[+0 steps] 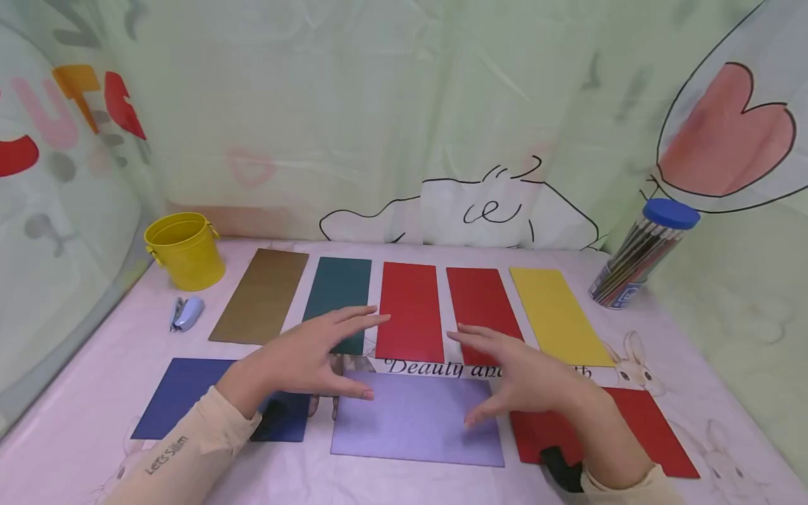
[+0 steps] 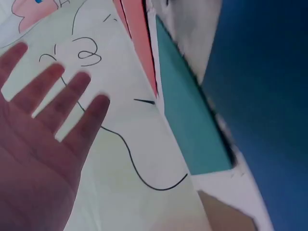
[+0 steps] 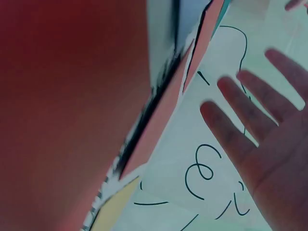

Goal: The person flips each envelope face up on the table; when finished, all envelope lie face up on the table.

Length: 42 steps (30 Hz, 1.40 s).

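Pale tablecloth was laid with the lilac sheet flat near the middle, towards its near edge, the left hand and right hand being held above it, spread wide, nothing grasped. The sheet was judged light, fairly stiff and easily creased, best lifted by its side edges. "Beauty and" was read on the tablecloth, "Let's" on the left sleeve.
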Motion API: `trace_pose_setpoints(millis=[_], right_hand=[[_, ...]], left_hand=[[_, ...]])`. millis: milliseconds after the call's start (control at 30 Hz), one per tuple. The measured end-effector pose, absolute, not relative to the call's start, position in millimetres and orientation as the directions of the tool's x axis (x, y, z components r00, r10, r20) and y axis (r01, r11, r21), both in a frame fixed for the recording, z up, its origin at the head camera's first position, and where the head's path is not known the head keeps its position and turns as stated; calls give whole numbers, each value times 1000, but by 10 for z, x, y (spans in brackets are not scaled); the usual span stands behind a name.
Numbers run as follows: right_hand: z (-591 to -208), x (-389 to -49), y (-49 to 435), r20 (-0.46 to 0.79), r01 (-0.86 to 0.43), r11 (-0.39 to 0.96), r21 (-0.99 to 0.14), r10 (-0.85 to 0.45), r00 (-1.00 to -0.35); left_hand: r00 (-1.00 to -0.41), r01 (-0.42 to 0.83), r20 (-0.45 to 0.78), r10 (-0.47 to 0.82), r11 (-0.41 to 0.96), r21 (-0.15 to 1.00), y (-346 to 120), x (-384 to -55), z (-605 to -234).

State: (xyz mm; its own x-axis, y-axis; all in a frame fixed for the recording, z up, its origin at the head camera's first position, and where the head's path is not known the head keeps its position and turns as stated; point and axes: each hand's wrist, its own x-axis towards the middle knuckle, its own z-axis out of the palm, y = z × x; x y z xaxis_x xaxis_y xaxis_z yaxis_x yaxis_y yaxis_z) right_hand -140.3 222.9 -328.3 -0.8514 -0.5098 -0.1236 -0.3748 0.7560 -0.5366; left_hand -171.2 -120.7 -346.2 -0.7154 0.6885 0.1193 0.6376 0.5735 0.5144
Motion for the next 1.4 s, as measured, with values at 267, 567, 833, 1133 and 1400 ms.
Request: trace_pose_setpoints(millis=[267, 567, 833, 1133, 1400], right_hand=[[-3332, -1394, 2244, -190, -393, 719, -574, -583, -790], [-3317, -1386, 2230, -268, -373, 756, -538, -573, -775], [-3336, -1350, 2161, -340, -330, 790, -517, -543, -767], [-3405, -1339, 2106, -310, -443, 776, -449, -600, -737], [-3450, -1291, 2016, -328, -457, 804, -380, -579, -746]], left_hand=[[-622, 623, 56, 781, 451, 639, -1241, -1611, -3610], [-595, 645, -17, 804, 490, 587, -1191, -1589, -3657], [-595, 677, -101, 798, 565, 472, -1142, -1488, -3674], [-576, 702, -105, 810, 557, 444, -1130, -1428, -3699], [-584, 687, -135, 800, 576, 442, -1125, -1435, -3705]])
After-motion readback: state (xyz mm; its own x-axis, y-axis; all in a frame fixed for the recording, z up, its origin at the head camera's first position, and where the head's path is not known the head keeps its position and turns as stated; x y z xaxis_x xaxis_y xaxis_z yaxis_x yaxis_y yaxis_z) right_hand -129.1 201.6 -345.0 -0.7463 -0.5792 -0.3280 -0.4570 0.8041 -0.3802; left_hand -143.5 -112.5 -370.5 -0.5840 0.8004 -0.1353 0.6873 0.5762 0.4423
